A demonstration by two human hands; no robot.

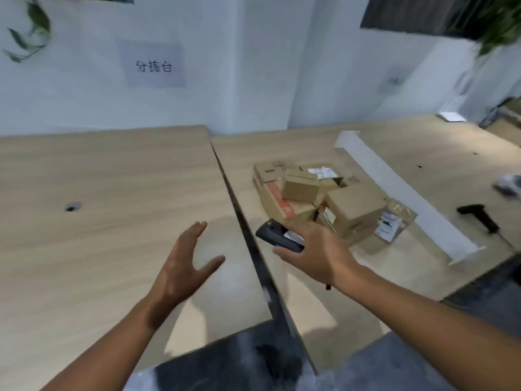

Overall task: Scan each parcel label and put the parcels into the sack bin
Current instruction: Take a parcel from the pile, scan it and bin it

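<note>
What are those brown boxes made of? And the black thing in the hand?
The brown boxy parcels look like matte cardboard: dull tan faces, folded flaps, stuck-on paper labels. The black handheld scanner in the right hand seems hard plastic, smooth and slightly shiny, though blur leaves that open.

Cool, even indoor light, fairly bright. Soft shadows of both arms fall on the tabletop (pixel 98 179) toward 6 o'clock. Motion blur softens everything: the leaves (pixel 38 19) at 10 o'clock smear, labels on the parcels (pixel 324 198) are unreadable, the scanner (pixel 277 234) in the right hand (pixel 315 249) is fuzzy. Wide-angle distortion bows the tabletop edges.
</note>
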